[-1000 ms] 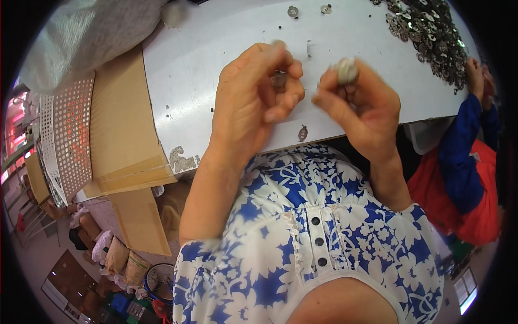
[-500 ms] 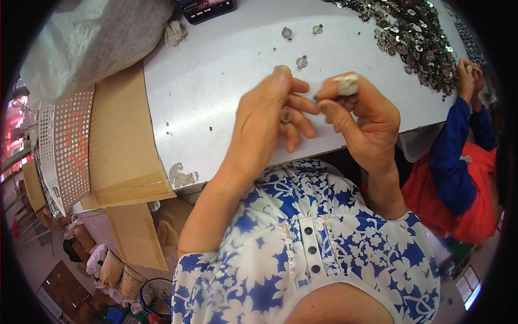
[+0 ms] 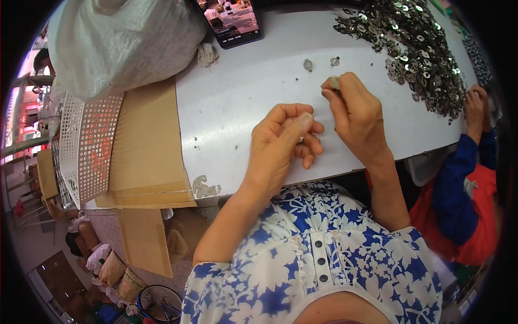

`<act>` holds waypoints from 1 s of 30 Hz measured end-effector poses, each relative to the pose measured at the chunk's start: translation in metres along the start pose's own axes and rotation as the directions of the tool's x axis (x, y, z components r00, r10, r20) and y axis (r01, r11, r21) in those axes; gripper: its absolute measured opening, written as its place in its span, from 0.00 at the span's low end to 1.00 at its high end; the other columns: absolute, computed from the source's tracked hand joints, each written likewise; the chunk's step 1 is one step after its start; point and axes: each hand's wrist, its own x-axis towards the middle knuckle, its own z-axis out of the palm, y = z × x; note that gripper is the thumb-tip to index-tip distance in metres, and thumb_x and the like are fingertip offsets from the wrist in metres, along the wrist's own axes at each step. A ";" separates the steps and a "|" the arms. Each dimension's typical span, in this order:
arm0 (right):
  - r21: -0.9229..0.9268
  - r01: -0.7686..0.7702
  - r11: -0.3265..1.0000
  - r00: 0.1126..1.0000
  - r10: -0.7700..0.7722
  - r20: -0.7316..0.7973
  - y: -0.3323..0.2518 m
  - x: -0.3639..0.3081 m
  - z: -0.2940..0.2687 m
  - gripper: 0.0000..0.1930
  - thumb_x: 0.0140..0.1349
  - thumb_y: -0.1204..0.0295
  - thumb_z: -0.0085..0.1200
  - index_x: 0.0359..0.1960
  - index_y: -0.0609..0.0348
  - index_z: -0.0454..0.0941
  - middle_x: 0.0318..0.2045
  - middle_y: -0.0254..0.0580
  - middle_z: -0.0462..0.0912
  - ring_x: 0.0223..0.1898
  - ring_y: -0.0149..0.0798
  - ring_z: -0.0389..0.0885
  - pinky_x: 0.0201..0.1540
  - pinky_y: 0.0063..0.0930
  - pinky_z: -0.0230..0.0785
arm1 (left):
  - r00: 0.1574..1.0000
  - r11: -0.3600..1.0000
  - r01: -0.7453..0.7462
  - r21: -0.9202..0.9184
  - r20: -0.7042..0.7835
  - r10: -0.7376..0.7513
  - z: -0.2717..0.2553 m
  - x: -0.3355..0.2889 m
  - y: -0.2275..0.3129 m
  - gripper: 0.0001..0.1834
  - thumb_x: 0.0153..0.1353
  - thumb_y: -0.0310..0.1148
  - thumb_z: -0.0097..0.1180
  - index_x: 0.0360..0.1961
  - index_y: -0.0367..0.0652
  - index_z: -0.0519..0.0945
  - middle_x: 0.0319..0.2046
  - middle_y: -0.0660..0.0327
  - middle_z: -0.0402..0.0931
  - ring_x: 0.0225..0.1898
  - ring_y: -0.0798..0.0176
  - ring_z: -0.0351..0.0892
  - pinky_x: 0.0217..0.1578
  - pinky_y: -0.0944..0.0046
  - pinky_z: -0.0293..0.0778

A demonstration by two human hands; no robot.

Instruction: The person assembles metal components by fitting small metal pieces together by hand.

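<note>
My left hand (image 3: 281, 141) is held over the white table with its fingers curled and the thumb laid across them. A small metal piece (image 3: 300, 140) shows between its fingers, mostly hidden. My right hand (image 3: 358, 116) reaches a little farther out, thumb and index finger drawn together near the tabletop; what lies between their tips cannot be made out. A pale wrap (image 3: 335, 82) covers its index fingertip. Just beyond that hand, a flat round metal piece with a tab (image 3: 307, 65) and a similar metal piece (image 3: 335, 61) lie on the table.
A heap of small metal pieces (image 3: 423, 56) covers the far right. A phone (image 3: 231, 21) and a white woven sack (image 3: 127, 46) stand far left, beside cardboard (image 3: 148, 143) and a perforated white basket (image 3: 89, 148). At right, a co-worker's hands (image 3: 475, 108) rest at the table edge.
My right hand has moved away from my left hand, outward over the spot where a third metal piece lay. My left thumb has folded over its fingers. The whole view has shifted.
</note>
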 end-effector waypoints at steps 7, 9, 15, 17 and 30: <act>0.291 -0.241 0.926 0.961 0.185 0.206 -0.014 0.022 -0.018 0.05 0.67 0.79 0.54 0.42 0.66 0.79 0.34 0.51 0.85 0.31 0.38 0.86 0.35 0.26 0.75 | 1.000 0.984 0.022 -0.178 0.010 -0.020 -0.008 0.005 0.001 0.28 0.75 0.50 0.43 0.50 0.29 0.73 0.38 0.49 0.76 0.28 0.64 0.79 0.19 0.73 0.68; 0.154 -0.060 0.986 0.996 0.050 0.068 0.007 0.033 -0.007 0.07 0.64 0.81 0.54 0.42 0.64 0.80 0.35 0.47 0.84 0.32 0.43 0.86 0.35 0.31 0.77 | 0.997 0.986 0.047 -0.159 0.073 -0.035 -0.011 0.005 0.004 0.24 0.75 0.47 0.45 0.49 0.30 0.74 0.37 0.50 0.76 0.27 0.64 0.79 0.17 0.73 0.67; -0.282 0.236 0.930 0.962 -0.182 0.204 0.020 0.036 0.007 0.05 0.59 0.79 0.57 0.37 0.60 0.80 0.34 0.42 0.80 0.32 0.43 0.84 0.31 0.34 0.76 | 0.997 0.983 0.007 -0.184 0.081 0.008 -0.012 0.002 -0.001 0.18 0.75 0.39 0.47 0.48 0.31 0.74 0.36 0.51 0.77 0.28 0.65 0.81 0.17 0.73 0.68; -0.237 0.220 0.946 0.969 -0.185 0.161 0.019 0.030 0.004 0.04 0.59 0.79 0.58 0.36 0.60 0.80 0.33 0.41 0.80 0.31 0.42 0.84 0.30 0.32 0.76 | 0.998 0.985 -0.013 -0.170 0.062 0.023 -0.012 0.003 -0.004 0.18 0.75 0.39 0.47 0.49 0.31 0.74 0.38 0.50 0.78 0.30 0.63 0.81 0.19 0.71 0.70; -0.268 0.155 0.951 0.987 -0.140 0.072 0.038 0.035 -0.022 0.07 0.60 0.77 0.58 0.40 0.62 0.79 0.38 0.41 0.80 0.42 0.47 0.80 0.43 0.38 0.73 | 0.997 0.991 -0.073 -0.114 0.004 0.074 -0.006 0.003 -0.005 0.21 0.72 0.32 0.49 0.59 0.25 0.70 0.49 0.44 0.79 0.41 0.58 0.85 0.31 0.67 0.79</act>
